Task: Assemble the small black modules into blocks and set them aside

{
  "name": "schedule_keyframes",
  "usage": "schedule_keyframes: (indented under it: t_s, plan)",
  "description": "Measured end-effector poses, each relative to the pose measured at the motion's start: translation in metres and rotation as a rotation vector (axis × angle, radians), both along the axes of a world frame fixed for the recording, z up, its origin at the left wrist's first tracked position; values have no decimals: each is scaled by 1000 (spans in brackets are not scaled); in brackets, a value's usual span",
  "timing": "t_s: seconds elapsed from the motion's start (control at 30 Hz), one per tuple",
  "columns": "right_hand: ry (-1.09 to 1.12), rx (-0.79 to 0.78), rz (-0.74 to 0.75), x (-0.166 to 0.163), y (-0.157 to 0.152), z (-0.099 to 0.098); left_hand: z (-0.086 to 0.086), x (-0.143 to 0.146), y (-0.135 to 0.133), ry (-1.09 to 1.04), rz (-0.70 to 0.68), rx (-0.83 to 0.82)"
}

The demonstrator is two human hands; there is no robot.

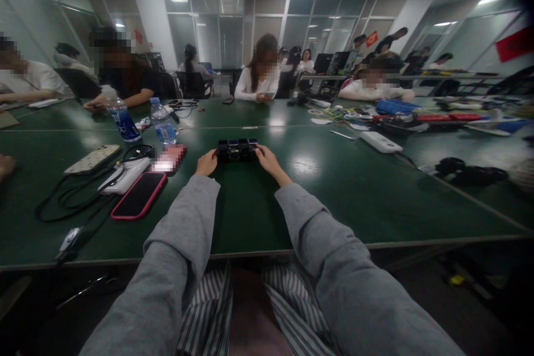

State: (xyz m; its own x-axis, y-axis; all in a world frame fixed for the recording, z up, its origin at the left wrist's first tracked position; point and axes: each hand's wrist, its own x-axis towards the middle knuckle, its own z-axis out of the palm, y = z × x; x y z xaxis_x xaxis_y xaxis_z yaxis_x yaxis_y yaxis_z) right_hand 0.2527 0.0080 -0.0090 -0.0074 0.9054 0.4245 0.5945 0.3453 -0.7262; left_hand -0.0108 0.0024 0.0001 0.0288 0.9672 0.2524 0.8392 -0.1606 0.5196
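- Fingers (214, 154) of two bare hands bracket a black block (237, 150) of small units set in a row, narrow on its ends and holding it level.
- Done, as far as the view shows: the left hand (206, 163) has the block's left end, the right hand (269, 162) its right end, and the units appear joined as one.
- Left to do: cannot be told; no loose part shows touching the block, and its fine detail is too small to read.
- Relative to the fingers, the block lies directly between them, thumb of the right hand along its near right corner; whether its base touches the green table (250, 211) is unclear.
- Both grey sleeves (183, 222) reach in over the table's near edge, which the block lies well beyond.
- Toward the table's near left corner, a pink-rimmed phone (139, 196) rests beside a white device (125, 176) and a black cable (45, 200); two bottles (164, 125) stand behind.
- Toward the right edge sit a white box (379, 142) and a dark bundle (469, 171).
- Across the far edge, a person in white (246, 86) holds a phone.
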Motion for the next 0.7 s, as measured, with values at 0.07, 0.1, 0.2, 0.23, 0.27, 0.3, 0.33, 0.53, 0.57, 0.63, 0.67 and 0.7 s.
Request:
schedule_keyframes:
  t_s: [0.07,0.1,0.2,0.23,0.27,0.3,0.33,0.53,0.57,0.63,0.67,0.7]
  plan:
    - [3,2,2,0,1,-1,1,0,-1,24,0,-8]
    - [5,3,4,1,2,-2,2,1,-2,32,0,-11]
    - [5,7,18,2,4,-4,3,1,-3,41,1,-15]
    - [4,10,22,2,4,-4,3,1,-4,42,-1,-17]
    - [2,13,23,2,4,-5,3,2,-4,45,-3,-21]
    - [0,15,23,2,4,-5,4,2,-4,49,-7,-26]
    - [-2,14,22,2,3,-4,4,2,-5,54,-9,-32]
    - [-79,33,-66,0,1,2,15,4,-19,159,179,175]
    - [-111,54,-118,2,1,4,17,4,-21,172,210,208]
    - [-199,77,-227,7,-2,4,17,3,-24,195,227,207]
    - [-256,70,-266,9,-3,4,16,2,-24,209,218,171]
    - [-322,47,-287,12,-5,3,13,1,-23,223,202,119]
